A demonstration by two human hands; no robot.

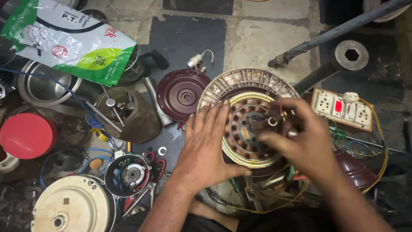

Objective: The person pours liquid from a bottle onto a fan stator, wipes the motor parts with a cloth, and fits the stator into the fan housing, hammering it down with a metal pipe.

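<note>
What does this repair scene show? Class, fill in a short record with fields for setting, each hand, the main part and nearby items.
Setting: cluttered tiled floor, seen from above
Left hand: flat on the motor's left side, fingers spread
Right hand: over the motor's centre, fingertips at the shaft
Main part: round fan motor with copper windings
Nearby: maroon cover, switch board, red lid, cream round housing, printed plastic bag

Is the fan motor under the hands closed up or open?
Open: the fan motor shows bare copper windings and shaft; a maroon cover lies apart, left of it.
</note>
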